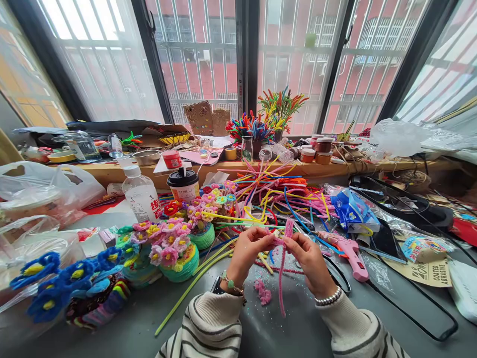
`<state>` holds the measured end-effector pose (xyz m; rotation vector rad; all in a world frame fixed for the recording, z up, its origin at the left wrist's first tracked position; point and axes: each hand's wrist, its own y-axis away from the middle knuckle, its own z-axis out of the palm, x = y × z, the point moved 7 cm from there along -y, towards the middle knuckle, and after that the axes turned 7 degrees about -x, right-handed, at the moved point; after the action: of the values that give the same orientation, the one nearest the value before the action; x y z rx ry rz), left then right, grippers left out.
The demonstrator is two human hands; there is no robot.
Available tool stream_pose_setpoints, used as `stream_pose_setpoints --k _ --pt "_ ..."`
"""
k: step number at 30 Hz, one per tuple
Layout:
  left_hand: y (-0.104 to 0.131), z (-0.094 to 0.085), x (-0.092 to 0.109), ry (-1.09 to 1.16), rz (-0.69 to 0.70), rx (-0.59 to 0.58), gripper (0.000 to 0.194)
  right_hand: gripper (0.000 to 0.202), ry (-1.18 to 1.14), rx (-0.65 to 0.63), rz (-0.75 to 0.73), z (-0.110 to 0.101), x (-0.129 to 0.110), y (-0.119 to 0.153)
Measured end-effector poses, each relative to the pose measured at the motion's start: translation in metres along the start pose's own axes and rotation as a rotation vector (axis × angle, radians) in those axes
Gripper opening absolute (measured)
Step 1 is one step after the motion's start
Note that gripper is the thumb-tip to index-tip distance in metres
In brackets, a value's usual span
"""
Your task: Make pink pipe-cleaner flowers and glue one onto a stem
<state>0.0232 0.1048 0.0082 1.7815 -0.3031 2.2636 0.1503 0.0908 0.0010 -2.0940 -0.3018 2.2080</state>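
Both my hands meet over the grey table, fingertips pinching a pink pipe cleaner (282, 278). My left hand (249, 251) grips its bent part from the left. Opposite, my right hand (308, 261) pinches it near a folded upright loop, and one long end hangs down toward the tabletop. Just below my hands lies a small curled pink pipe-cleaner piece (263, 292) amid scattered glitter. To the left stand pots of pink pipe-cleaner flowers (169, 243). A pink glue gun (352, 256) rests right of my right hand.
Loose pipe cleaners (257, 184) pile up behind my hands. A plastic bottle (140, 194) and a lidded cup (183, 185) stand back left. Blue pipe-cleaner flowers (59, 283) sit front left. The glue gun's black cord (410, 308) loops across the right side.
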Motion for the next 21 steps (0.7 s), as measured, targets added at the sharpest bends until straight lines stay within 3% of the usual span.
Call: stream_pose_setpoints --k 4,21 --pt "0.0000 -0.0016 -0.0013 0.002 -0.021 0.016 0.025 0.022 0.019 0.072 -0.019 -0.0033 0.0029 0.0004" --pt "-0.0010 -0.0041 -0.0046 -0.053 -0.024 -0.006 0.021 0.024 0.061 -0.029 0.017 0.0050 0.0008 0.0003"
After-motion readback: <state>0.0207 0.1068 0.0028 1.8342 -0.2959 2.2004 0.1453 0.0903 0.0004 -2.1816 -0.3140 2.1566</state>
